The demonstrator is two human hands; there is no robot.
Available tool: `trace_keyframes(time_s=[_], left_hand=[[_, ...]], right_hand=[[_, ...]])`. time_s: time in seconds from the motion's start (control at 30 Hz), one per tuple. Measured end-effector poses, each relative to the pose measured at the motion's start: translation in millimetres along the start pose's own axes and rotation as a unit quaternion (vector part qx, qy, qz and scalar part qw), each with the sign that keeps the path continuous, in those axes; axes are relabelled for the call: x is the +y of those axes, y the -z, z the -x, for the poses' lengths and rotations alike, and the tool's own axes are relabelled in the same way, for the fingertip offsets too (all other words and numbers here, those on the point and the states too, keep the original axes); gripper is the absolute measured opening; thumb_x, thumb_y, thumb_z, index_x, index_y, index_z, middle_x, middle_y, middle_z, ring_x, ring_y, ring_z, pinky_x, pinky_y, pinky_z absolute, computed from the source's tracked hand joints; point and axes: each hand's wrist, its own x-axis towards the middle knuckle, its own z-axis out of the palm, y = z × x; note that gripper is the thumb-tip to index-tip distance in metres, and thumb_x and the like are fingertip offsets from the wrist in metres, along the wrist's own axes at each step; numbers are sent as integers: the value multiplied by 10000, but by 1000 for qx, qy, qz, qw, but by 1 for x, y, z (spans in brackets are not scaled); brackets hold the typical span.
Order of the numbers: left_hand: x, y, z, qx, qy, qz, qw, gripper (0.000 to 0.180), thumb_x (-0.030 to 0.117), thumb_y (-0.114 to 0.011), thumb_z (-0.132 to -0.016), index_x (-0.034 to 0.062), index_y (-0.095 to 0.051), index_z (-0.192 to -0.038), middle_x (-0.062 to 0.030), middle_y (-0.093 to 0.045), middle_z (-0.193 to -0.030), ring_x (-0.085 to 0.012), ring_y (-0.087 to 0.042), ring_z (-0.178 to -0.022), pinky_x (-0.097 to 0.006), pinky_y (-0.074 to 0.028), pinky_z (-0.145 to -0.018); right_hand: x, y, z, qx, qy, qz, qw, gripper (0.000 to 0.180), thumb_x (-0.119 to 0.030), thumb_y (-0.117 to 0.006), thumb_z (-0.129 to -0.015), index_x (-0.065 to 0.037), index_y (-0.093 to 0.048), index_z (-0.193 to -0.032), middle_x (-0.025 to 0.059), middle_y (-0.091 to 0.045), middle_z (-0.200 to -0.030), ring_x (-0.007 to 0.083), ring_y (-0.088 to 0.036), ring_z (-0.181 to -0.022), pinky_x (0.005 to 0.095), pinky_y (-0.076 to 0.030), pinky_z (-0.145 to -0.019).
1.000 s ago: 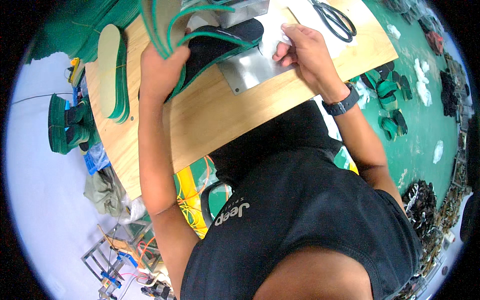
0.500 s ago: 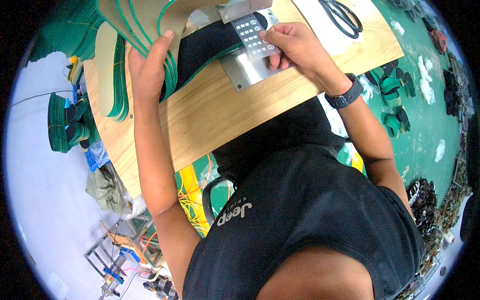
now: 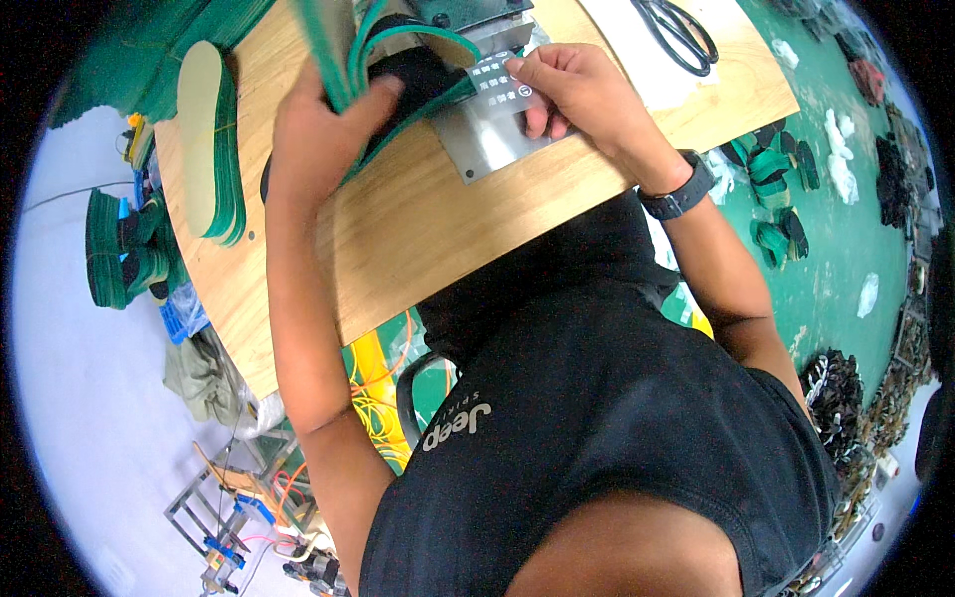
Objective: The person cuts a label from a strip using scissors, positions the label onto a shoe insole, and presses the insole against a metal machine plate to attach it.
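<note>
Lying at the far left on the pale floor: a green bundle of soles (image 3: 119, 249). Resting just right of it, near the left edge of the wooden workbench (image 3: 418, 229): a stack of green-edged insoles (image 3: 209, 139), tan face up. Gripping next, with the left hand (image 3: 318, 139): a fanned bunch of green-rimmed black insoles (image 3: 343, 45), fingers curled shut around them, thumb pressing onto the black face of one insole (image 3: 418, 75) that is leaning down toward the machine. Sitting under that insole, at the bench's far middle: a metal plate (image 3: 487, 149) of a stamping machine (image 3: 468, 15). Pinching at the insole's end over the plate, with the right hand (image 3: 572, 90): a small white label sheet (image 3: 494, 78), thumb and forefinger closed on it, other fingers folded beneath. Wrapping the right wrist: a black watch (image 3: 676, 194). Lying further right at the bench's back corner: black scissors (image 3: 676, 30) on a white sheet. Scattering across the green floor at the far right: more green and black sole pieces (image 3: 776, 199).
</note>
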Motion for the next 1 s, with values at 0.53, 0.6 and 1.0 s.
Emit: trace_keyframes(time_s=[0.53, 0.6, 1.0], left_hand=[[-5, 7, -6, 25, 11, 76, 997, 234, 143, -645, -717, 1, -646, -903, -86, -653, -796, -157, -604, -744, -293, -481, -731], [-13, 12, -1, 69, 1, 195, 978, 250, 131, -640, -725, 4, -653, -939, -47, -658, -840, -117, -589, -788, -281, -472, -756], [-29, 16, -3, 93, -35, 162, 982, 275, 167, -654, -744, 13, -653, -972, -44, -648, -903, -129, -568, -825, -299, -457, -792]], right_hand=[[3, 17, 12, 101, 20, -142, 985, 246, -199, -540, -930, 2, -605, -805, 63, -618, -599, 103, -568, -483, 183, -429, -444], [0, 6, 4, 44, 10, -85, 995, 272, -231, -545, -918, -6, -617, -785, 69, -620, -592, 106, -563, -483, 201, -425, -444], [-3, 0, 3, 11, 15, 40, 999, 310, -254, -579, -886, -41, -624, -665, 33, -586, -518, 72, -504, -425, 215, -409, -424]])
